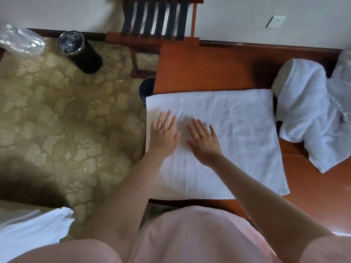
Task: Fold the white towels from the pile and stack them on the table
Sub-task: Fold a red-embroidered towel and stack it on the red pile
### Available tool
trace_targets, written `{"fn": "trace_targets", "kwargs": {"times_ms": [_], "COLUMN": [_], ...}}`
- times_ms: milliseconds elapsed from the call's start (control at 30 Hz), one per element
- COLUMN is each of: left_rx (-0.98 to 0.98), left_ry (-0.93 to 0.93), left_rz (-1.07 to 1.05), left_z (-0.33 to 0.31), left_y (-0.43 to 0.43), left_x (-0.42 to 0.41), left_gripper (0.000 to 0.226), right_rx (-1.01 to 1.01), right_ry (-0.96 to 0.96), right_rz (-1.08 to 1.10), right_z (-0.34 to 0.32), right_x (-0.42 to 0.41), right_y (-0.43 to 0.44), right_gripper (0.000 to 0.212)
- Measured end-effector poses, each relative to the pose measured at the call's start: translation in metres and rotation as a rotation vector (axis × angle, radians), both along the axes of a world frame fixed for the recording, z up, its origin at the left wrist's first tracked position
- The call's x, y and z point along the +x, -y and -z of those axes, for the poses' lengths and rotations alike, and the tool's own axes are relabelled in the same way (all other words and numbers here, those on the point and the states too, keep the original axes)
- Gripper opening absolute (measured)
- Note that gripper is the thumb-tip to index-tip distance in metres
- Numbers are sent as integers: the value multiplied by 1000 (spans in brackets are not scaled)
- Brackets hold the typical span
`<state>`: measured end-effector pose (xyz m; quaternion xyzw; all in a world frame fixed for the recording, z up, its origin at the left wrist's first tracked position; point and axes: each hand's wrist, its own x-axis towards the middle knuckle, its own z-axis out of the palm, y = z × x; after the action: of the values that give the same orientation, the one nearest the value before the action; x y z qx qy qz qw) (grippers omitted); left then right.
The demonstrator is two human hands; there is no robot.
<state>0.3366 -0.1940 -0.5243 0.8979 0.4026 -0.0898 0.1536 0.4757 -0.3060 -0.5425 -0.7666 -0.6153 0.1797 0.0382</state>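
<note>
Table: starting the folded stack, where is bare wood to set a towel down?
The table is bare behind the towel, up to the wall, left of the pile. Also bare: the near right corner, beside the towel. Left front is crowded: left hand and right hand lie flat on the towel.

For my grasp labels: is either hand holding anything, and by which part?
Nothing is held. The left hand and right hand lie flat, fingers straight, on the left part of the white towel.
</note>
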Motion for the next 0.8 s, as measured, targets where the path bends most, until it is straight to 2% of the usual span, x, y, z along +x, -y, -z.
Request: {"fn": "trace_targets", "kwargs": {"times_ms": [133, 233, 333, 533, 800], "left_rx": [-46, -183, -298, -311, -325], "left_ry": [-32, -205, -259, -356, -407], "left_rz": [-49, -125, -200, -178, -188], "left_z": [2, 7, 13, 17, 16], "left_y": [-44, -63, -71, -76, -78], "left_x": [20, 28, 27, 28, 28], "left_gripper": [60, 79, 96, 103, 107], "right_rx": [-14, -28, -22, -28, -34], "right_ry": [-16, -13, 7, 109, 141], "right_rz": [0, -10, 62, 369, 397], "right_z": [3, 11, 16, 20, 21], "right_x": [18, 43, 80, 155, 166], "right_y": [-42, -62, -73, -57, -51], "right_gripper": [59, 60, 64, 75, 70]}}
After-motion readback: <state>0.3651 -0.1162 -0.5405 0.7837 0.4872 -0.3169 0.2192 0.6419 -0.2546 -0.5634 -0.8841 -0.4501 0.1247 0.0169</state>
